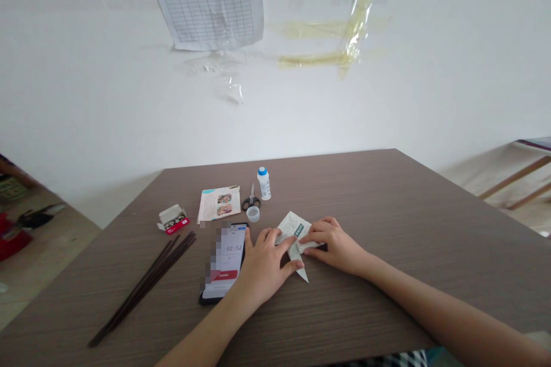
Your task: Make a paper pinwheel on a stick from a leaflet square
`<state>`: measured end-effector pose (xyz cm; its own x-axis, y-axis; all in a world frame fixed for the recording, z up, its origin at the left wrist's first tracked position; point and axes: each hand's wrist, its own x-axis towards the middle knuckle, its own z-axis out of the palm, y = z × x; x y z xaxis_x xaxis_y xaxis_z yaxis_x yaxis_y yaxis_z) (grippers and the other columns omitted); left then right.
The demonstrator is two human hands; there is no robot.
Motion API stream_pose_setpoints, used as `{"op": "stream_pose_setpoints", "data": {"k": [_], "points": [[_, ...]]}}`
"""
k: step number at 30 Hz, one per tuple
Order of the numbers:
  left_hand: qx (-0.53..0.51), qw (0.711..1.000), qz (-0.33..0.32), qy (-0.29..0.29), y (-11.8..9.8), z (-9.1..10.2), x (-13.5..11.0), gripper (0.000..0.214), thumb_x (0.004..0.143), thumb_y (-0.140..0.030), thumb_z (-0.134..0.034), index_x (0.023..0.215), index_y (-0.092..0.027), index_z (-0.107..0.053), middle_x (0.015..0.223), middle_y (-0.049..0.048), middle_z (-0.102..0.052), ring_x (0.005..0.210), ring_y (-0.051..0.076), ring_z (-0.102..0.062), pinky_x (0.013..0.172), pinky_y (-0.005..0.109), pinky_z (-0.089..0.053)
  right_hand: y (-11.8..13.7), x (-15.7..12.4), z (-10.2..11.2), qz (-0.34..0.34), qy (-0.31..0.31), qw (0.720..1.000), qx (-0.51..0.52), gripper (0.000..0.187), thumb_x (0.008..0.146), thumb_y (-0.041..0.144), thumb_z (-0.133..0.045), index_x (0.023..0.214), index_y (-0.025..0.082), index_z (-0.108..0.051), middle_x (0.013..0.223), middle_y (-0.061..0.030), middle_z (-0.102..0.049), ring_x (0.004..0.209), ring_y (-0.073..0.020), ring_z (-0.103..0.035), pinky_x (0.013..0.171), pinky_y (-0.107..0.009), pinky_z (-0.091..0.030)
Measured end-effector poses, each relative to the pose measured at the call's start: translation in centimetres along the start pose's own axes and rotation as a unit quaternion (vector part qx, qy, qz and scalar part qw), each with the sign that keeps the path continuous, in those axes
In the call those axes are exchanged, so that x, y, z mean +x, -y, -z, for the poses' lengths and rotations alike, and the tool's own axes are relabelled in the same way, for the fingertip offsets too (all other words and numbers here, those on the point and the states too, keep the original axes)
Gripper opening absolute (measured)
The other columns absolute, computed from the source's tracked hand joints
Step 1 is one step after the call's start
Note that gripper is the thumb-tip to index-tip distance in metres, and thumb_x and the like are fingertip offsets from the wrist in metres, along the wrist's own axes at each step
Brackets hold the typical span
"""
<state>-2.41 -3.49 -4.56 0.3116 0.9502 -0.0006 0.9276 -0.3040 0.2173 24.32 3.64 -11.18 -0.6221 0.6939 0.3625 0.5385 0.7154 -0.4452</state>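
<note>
while the folded paper [291,222] lies between us, narrow tip pointing near, we've left hand [267,261] fingers spread on its left, right hand [333,242] fingers bent at its right flap; can't tell if pinching.

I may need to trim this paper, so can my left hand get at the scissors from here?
Probably yes: your left hand would have to lift off the folded paper, and the small cap sits right in front of the scissors, but the way around it looks free.
</note>
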Motion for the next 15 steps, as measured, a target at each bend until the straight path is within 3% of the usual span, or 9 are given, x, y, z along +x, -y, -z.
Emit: {"op": "stream_pose_setpoints", "data": {"k": [9, 15], "points": [[-0.009, 1.000, 0.003, -0.004, -0.17, -0.12, 0.30, 0.057, 0.120, -0.051, -0.094, 0.174, -0.039, -0.087, 0.176, 0.0204, -0.082, 0.173, 0.053, -0.069, 0.149, 0.103, -0.033, -0.12, 0.22, -0.25, 0.012, 0.012, 1.000, -0.004, 0.023, 0.117, 0.021, -0.093, 0.134, 0.032, -0.103, 0.123, -0.0113, -0.096, 0.123, -0.0346, -0.091, 0.132, -0.066, -0.062], [-0.011, 1.000, -0.001, -0.017, -0.02, -0.13, 0.34, 0.053, 0.116, -0.056, -0.097, 0.167, -0.042, -0.092, 0.171, 0.0185, -0.084, 0.168, 0.052, -0.071, 0.148, 0.102, -0.036, -0.07, 0.11, -0.21, 0.017, 0.005, 1.000, -0.011, 0.025, 0.115, 0.020, -0.094, 0.134, 0.034, -0.103, 0.120, -0.0096, -0.096, 0.120, -0.0337, -0.092, 0.132, -0.063, -0.062]]}}
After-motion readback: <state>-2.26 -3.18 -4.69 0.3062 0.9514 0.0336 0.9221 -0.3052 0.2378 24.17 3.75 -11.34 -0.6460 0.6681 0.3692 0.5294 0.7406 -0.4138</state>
